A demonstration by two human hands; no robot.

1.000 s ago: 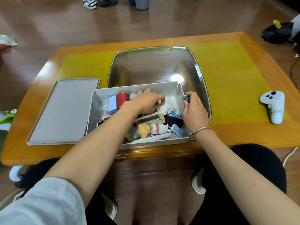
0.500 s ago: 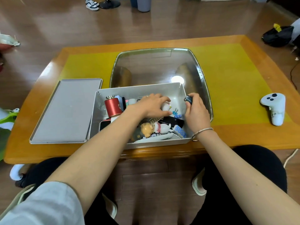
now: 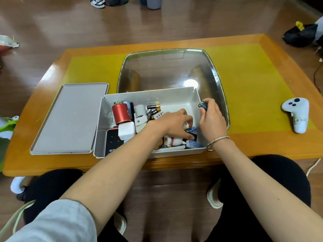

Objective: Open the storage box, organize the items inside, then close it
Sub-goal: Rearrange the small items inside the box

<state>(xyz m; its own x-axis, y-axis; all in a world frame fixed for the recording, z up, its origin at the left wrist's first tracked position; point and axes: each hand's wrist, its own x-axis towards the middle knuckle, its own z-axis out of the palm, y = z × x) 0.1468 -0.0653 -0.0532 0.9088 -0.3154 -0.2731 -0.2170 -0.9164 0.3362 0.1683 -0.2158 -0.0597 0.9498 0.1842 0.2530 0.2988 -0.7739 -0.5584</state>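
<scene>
The grey storage box (image 3: 174, 95) stands open at the table's near edge, its flat lid (image 3: 70, 117) lying to its left. A red canister (image 3: 121, 113), a white case (image 3: 140, 117), a white charger (image 3: 126, 131), batteries (image 3: 153, 107) and a black device (image 3: 112, 143) fill its left half. My left hand (image 3: 172, 124) reaches into the right half, fingers curled round a small white figurine (image 3: 186, 125); another white figurine (image 3: 172, 141) lies below it. My right hand (image 3: 210, 119) rests at the box's right wall and grips a small dark object (image 3: 203, 105).
A large shiny metal tray (image 3: 216, 81) lies behind the box on the yellow mat (image 3: 253, 81). A white controller (image 3: 296, 115) rests at the table's right. A dark bag (image 3: 300, 36) and shoes (image 3: 97, 1) are on the floor beyond.
My left hand moved right and nearer inside the box, uncovering the batteries and the white case. The red canister now stands upright. My right hand stays at the box's right wall.
</scene>
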